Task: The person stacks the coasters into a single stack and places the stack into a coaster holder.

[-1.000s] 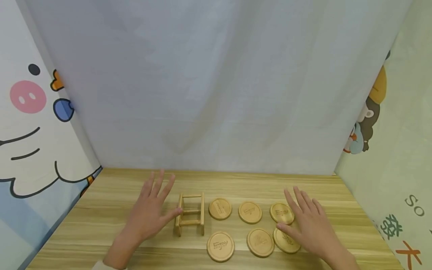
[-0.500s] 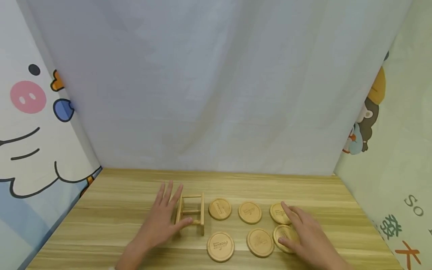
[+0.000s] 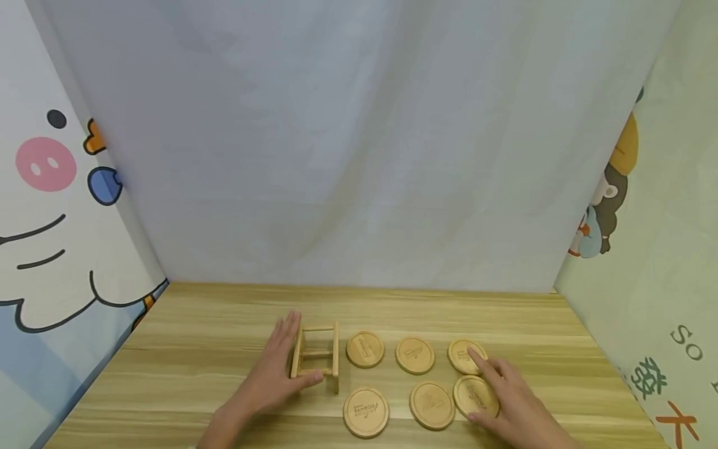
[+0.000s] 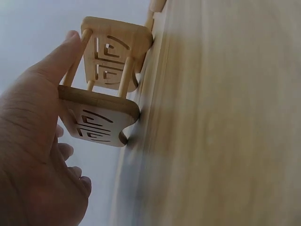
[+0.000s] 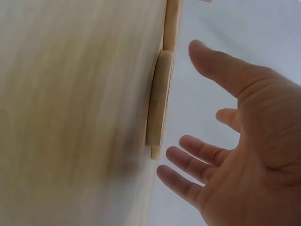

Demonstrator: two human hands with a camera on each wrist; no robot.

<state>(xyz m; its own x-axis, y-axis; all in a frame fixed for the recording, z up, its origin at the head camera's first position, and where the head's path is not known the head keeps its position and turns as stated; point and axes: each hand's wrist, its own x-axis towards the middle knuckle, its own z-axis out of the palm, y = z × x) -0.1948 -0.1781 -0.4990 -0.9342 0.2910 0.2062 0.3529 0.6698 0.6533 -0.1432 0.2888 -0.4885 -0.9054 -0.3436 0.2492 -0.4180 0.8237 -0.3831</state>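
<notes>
At the left of the row stands a small bamboo coaster rack (image 3: 317, 354) with dowel bars and two side panels, cut through with slots in the left wrist view. My left hand (image 3: 272, 377) is at its left side: the fingers lie along the outer panel, and the thumb reaches across by a front dowel. In the left wrist view the thumb (image 4: 61, 56) appears to touch a dowel. My right hand (image 3: 513, 402) hovers by a round bamboo coaster (image 3: 475, 394), thumb and fingers spread around it. Its fingertips look apart from the coaster's edge (image 5: 160, 99) in the right wrist view.
Several more coasters lie flat on the wood-grain table (image 3: 224, 312): the far row includes a coaster (image 3: 365, 349) beside the rack, and the near row a coaster (image 3: 366, 412) in front. A pale curtain (image 3: 359, 156) rises behind, with printed cloths at both sides.
My left hand has moved right against the rack, its fingers drawing together. The right hand has lowered, its thumb and fingers coming around the near right coaster. Rack and coasters stay in place.
</notes>
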